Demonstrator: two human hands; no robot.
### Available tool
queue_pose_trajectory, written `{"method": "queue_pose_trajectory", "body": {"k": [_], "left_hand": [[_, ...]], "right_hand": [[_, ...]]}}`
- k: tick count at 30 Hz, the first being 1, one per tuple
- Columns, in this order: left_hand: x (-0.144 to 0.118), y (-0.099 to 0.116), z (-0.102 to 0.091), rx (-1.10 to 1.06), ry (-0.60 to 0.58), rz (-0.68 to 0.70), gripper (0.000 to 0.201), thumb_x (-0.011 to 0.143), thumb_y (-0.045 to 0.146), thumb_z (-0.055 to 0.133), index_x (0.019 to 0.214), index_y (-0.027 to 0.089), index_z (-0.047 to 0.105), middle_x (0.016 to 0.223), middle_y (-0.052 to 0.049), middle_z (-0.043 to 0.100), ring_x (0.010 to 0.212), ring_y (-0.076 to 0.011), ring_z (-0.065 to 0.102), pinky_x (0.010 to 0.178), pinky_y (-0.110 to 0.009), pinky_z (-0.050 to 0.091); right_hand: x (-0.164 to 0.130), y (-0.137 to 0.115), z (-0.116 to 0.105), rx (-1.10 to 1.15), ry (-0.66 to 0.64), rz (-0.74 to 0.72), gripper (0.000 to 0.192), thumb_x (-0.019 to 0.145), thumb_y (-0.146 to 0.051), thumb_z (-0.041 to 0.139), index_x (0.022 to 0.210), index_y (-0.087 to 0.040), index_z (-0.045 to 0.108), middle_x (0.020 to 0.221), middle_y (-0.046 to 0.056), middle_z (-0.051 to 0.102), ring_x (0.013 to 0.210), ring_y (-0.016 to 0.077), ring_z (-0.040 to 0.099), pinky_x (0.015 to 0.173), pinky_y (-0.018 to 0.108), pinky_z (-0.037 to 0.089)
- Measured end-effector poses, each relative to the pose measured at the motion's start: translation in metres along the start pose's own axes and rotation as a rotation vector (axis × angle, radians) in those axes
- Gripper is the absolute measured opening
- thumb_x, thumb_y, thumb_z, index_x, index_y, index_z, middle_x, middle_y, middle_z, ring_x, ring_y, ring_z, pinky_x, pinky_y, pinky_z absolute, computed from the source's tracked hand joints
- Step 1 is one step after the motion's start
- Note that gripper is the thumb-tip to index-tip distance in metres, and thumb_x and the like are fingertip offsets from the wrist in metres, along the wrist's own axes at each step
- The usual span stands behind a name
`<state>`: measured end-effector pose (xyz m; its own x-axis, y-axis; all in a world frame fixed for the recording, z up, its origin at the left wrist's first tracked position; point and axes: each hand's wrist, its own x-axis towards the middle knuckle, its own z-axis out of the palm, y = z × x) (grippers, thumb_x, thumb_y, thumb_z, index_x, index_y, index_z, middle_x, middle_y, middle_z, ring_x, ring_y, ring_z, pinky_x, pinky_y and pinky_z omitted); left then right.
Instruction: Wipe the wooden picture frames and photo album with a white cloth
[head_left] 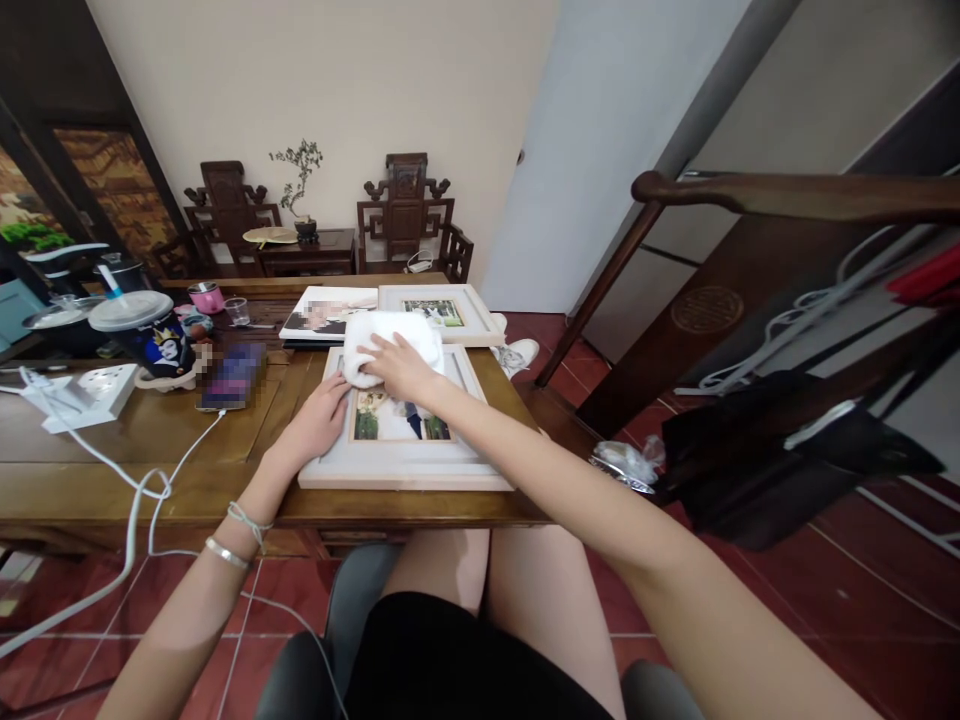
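Observation:
A light wooden picture frame point(405, 478) with a wide white mat and a photo in the middle lies flat on the table, near its front edge. My right hand point(397, 368) presses a folded white cloth point(390, 325) onto the upper part of the frame, with its fingers spread over the cloth and the thumb side at the cloth's edge. At the frame's left side, my left hand point(321, 412) grips the border, fingertips close to the cloth's lower left corner. The cloth hides the top of the photo.
Behind lie a second frame point(457, 305) and a photo panel point(319, 312). To the left are a phone point(231, 378) on a charging cable, a large lidded cup point(150, 335), a power strip point(86, 392) and a small clear glass point(238, 312). A wooden chair point(660, 300) stands right.

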<state>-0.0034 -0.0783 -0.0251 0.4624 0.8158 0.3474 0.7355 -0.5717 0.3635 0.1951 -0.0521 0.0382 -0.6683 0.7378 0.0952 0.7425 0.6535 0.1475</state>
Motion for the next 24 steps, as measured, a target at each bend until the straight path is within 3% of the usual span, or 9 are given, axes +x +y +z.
{"method": "queue_pose_trajectory", "body": {"k": [8,13,18,24], "left_hand": [[-0.003,0.002,0.002,-0.009,0.008,-0.022,0.046,0.096,0.024,0.035,0.131,0.007,0.058,0.145,-0.019,0.053,0.143,-0.0273,0.041,0.121,-0.047,0.031],[-0.003,0.003,0.001,-0.002,0.002,-0.021,0.046,0.095,0.023,0.035,0.132,0.007,0.057,0.145,-0.019,0.053,0.143,-0.0273,0.041,0.12,-0.049,0.031],[-0.002,0.001,0.002,-0.003,0.02,-0.019,0.045,0.095,0.023,0.035,0.131,0.009,0.058,0.144,-0.018,0.054,0.142,-0.0272,0.042,0.12,-0.049,0.031],[-0.003,0.001,0.002,0.0,0.019,-0.019,0.045,0.095,0.023,0.035,0.131,0.009,0.058,0.144,-0.018,0.054,0.142,-0.0275,0.042,0.12,-0.049,0.031]], "right_hand": [[-0.055,0.041,-0.001,0.015,-0.027,0.174,0.047,0.08,0.003,0.048,0.117,-0.016,0.071,0.145,0.013,0.055,0.146,0.0308,0.031,0.113,0.057,0.026],[-0.091,0.062,-0.007,-0.04,-0.075,0.298,0.052,0.079,0.004,0.043,0.116,-0.017,0.073,0.128,0.017,0.066,0.135,0.0292,0.046,0.107,0.049,0.035],[-0.118,0.041,-0.016,-0.033,-0.095,0.268,0.053,0.075,0.004,0.043,0.114,-0.015,0.074,0.117,0.017,0.069,0.115,0.0302,0.06,0.094,0.041,0.044],[-0.155,-0.001,-0.047,0.065,-0.216,0.174,0.049,0.068,0.004,0.043,0.097,-0.016,0.077,0.095,0.014,0.073,0.099,0.0281,0.066,0.081,0.033,0.045]]}}
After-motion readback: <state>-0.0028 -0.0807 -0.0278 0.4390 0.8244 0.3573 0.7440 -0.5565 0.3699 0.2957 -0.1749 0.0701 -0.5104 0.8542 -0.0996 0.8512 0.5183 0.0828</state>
